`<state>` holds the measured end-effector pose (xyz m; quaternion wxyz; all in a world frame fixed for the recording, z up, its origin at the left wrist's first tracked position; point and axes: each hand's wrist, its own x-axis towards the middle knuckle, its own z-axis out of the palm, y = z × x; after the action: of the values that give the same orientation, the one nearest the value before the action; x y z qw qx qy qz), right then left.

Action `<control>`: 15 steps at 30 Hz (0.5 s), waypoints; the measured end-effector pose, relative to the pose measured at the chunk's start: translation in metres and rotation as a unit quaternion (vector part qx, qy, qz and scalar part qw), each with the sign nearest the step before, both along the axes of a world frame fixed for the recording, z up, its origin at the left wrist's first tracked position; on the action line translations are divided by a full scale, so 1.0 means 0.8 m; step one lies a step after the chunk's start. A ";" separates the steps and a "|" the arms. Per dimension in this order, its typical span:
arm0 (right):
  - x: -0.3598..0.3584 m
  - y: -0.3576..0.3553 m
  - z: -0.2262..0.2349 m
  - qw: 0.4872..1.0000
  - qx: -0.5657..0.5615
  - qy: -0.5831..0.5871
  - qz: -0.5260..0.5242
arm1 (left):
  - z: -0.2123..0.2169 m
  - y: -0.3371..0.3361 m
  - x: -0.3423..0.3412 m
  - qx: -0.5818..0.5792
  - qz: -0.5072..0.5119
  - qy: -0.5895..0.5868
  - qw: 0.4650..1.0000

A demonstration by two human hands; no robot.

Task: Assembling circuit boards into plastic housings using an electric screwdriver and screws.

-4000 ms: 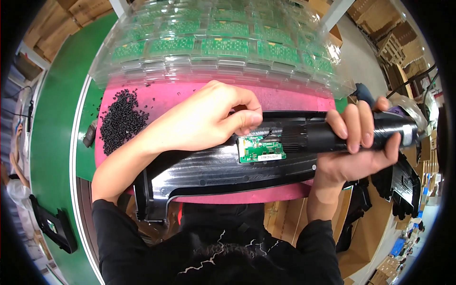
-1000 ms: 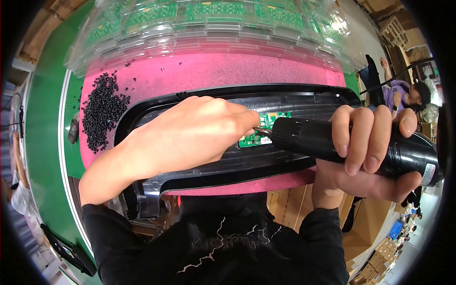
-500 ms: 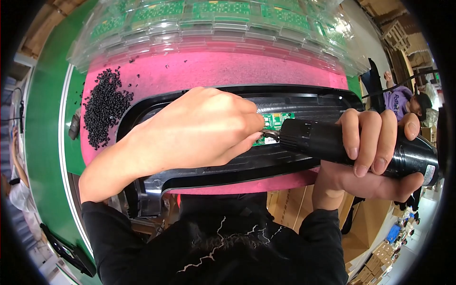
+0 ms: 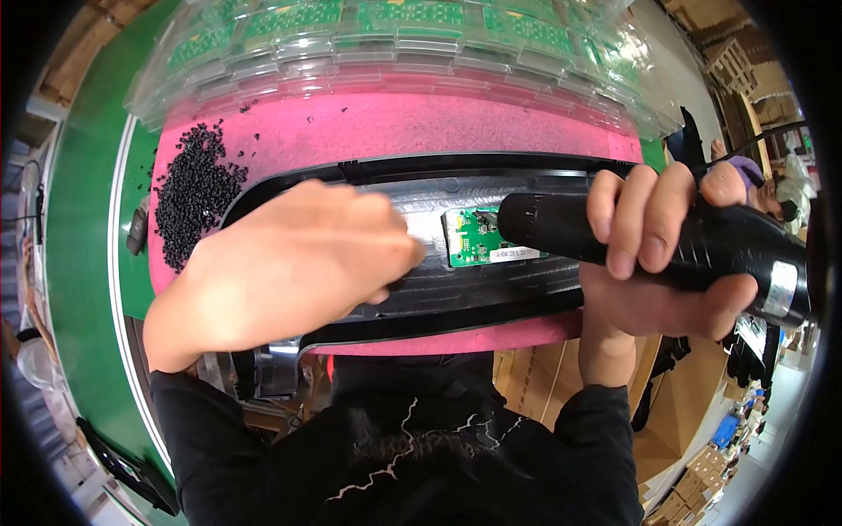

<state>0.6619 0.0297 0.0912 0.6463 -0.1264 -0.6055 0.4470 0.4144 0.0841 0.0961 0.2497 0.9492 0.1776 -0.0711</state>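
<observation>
A black electric screwdriver (image 4: 557,226) lies almost level in my right hand (image 4: 645,302), whose fingers wrap round its body. Its nose points left over a green circuit board (image 4: 474,250), covering the board's right part. That board sits inside a long black plastic housing (image 4: 421,298) with raised edges. My left hand (image 4: 285,254), smeared by motion, hangs over the housing's left part, clear of the board. Its fingers are curled in, and whatever they may hold is hidden. To the left of the housing is a heap of small black screws (image 4: 195,188).
Beneath the housing lies a pink mat (image 4: 395,118) on a green table (image 4: 88,263). Clear plastic trays (image 4: 412,44) with several green boards stand at the far side. A dark cable (image 4: 754,142) runs at the right. Cardboard boxes (image 4: 531,386) stand below the near edge.
My left hand has moved left, away from the screwdriver's tip, uncovering the board's left part. The screwdriver has shifted slightly up and left in my right hand.
</observation>
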 end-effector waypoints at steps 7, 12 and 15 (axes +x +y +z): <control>-0.015 0.002 -0.012 0.999 -0.022 -0.006 -0.049 | -0.001 -0.021 0.002 -0.008 -0.064 0.039 0.997; -0.036 0.001 -0.006 0.986 -0.094 -0.080 -0.114 | 0.002 -0.040 0.002 0.021 -0.057 0.005 0.998; -0.054 0.006 0.007 0.971 -0.164 -0.130 -0.118 | -0.006 -0.048 0.000 0.043 -0.052 -0.044 0.997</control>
<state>0.6187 0.0344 0.0966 0.5807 -0.3580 -0.5835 0.4405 0.4144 0.0456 0.0910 0.2126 0.9692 0.1193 -0.0342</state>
